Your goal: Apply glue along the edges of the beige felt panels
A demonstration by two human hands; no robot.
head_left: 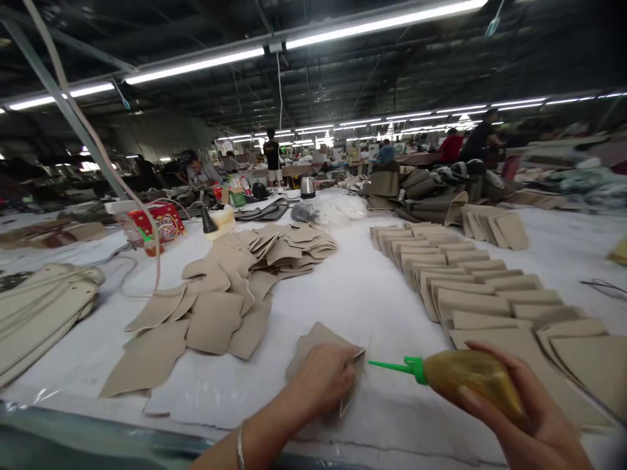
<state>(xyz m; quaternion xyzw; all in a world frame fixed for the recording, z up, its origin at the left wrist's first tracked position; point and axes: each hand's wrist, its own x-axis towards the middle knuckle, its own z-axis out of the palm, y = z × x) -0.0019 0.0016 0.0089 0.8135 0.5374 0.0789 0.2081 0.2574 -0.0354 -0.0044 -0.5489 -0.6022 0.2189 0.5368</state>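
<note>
Mount: head-worn, single view.
Facing: forward and down across the worktop (372, 294), hall (343, 117) beyond.
Range: close above left hand (323, 378) and right hand (519, 411).

The left hand (323, 378) hides much of the tan piece (313, 343); distant workers (200, 171) blur.

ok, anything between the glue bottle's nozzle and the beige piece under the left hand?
Nothing visible. The right hand points the glue bottle and its green nozzle at the beige piece held by the left hand. Only bare white table lies between.
</note>
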